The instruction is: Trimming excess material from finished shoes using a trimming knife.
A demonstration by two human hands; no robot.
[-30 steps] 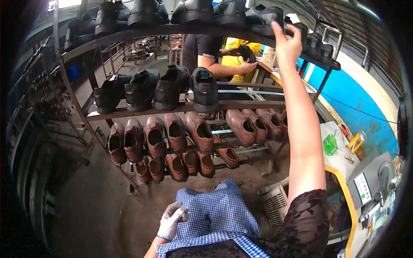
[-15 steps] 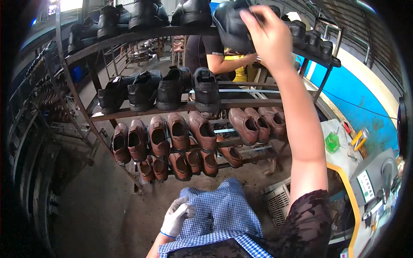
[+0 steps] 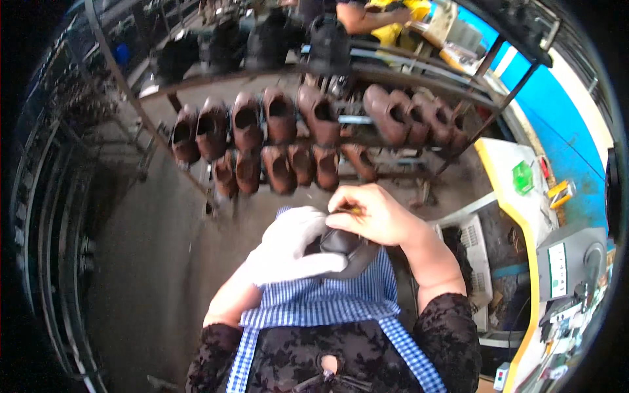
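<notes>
A black shoe [image 3: 341, 243] is between my two hands, close in front of my blue checked apron [image 3: 314, 298]. My left hand [image 3: 282, 245], in a white glove, is wrapped round the shoe from the left, thumb along the near side. With bare fingers my right hand [image 3: 373, 213] pinches the shoe's far upper part. Both hands hide much of the shoe, and what the right fingertips grip there is blurred. Beyond my hands stand brown shoes [image 3: 247, 121] in a row, with a lower row of brown shoes [image 3: 280, 169] beneath them.
The metal rack [image 3: 229, 80] also bears several black shoes [image 3: 268, 46]. Behind it shows another person's arm [image 3: 373, 18]. At right are a yellow-edged bench [image 3: 501, 164], a green container [image 3: 522, 178], a yellow cylinder [image 3: 561, 194], a grey machine [image 3: 573, 262] and a white crate [image 3: 477, 252].
My right hand has brought the black shoe down from the top shelf to my apron. My left hand has risen and taken hold of it. The view has tilted downward.
</notes>
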